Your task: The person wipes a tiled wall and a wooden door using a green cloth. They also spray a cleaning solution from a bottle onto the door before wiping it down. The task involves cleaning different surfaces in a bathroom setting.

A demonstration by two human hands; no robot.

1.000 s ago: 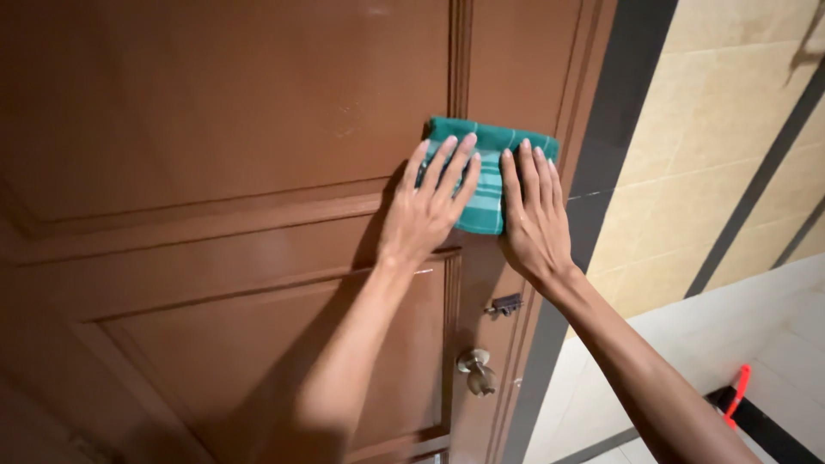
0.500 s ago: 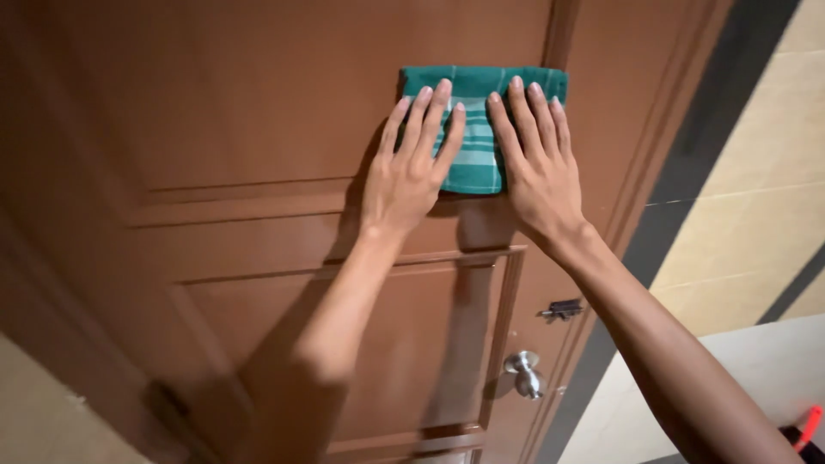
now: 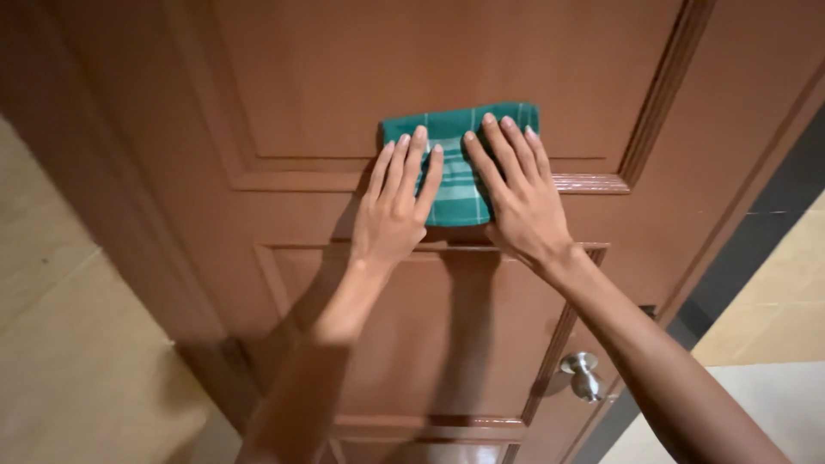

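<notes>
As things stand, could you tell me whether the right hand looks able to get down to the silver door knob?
Probably yes. The right hand lies flat on the green cloth against the door, and the silver door knob sits below it, under the forearm, with nothing visible between them.

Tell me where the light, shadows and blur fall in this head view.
Head view: the forearms cast soft shadows on the brown panelled wooden door below both hands; a glossy highlight runs along the moulding right of the folded green checked cloth; the silver round door knob glints; the edges look slightly soft.
</notes>
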